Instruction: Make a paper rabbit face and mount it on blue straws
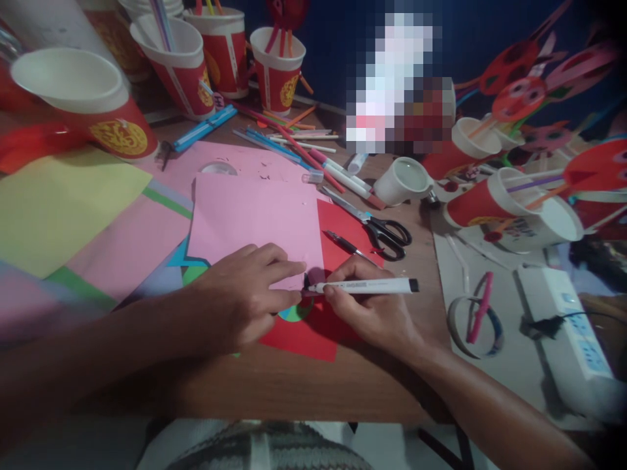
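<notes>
My right hand (369,307) grips a white marker (377,286), its tip pointing left at a small black mark near the lower right corner of a pink paper sheet (255,222). Lying on that sheet, my left hand (249,294) has its fingers stretched toward the tip, on either side of the mark. Red paper (313,339) shows beneath the pink sheet, along with a green and blue round piece (294,312). A black pen (347,245) lies just above my right hand, and black-handled scissors (386,232) rest beyond it.
Yellow paper (63,202) and other coloured sheets spread at left. Red and white paper cups (279,72) stand at the back, with straws and markers (347,176) before them. At right are a small white cup (401,179), a tape roll (455,333) and a power strip (573,333).
</notes>
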`<action>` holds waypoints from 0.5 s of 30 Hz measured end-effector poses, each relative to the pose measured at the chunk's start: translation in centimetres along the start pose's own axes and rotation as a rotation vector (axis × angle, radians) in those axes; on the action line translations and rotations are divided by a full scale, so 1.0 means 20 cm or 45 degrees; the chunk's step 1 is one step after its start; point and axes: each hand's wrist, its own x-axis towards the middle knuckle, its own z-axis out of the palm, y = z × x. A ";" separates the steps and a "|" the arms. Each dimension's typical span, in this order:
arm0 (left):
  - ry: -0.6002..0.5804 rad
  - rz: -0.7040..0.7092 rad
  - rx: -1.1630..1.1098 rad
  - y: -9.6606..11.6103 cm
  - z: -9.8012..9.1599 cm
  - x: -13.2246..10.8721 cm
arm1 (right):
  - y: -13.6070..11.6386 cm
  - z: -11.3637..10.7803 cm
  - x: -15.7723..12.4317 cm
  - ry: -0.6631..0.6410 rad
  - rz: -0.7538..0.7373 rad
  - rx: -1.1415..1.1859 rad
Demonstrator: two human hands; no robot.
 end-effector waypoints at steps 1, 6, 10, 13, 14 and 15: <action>-0.002 -0.001 0.000 0.00 0.00 0.00 | 0.00 0.00 0.00 -0.009 0.004 -0.013; -0.002 0.003 -0.004 0.00 0.00 0.00 | 0.00 -0.01 -0.01 -0.011 0.004 -0.047; -0.004 0.003 -0.016 0.00 0.00 0.00 | -0.01 -0.02 0.00 0.057 -0.008 -0.048; -0.010 -0.002 -0.023 0.00 0.00 0.00 | -0.01 -0.03 0.01 0.095 -0.016 -0.050; -0.012 -0.003 -0.022 0.00 0.00 0.00 | -0.01 -0.03 0.01 0.093 -0.020 -0.046; -0.011 -0.002 -0.020 0.00 0.00 0.00 | -0.01 -0.03 0.01 0.079 -0.024 -0.042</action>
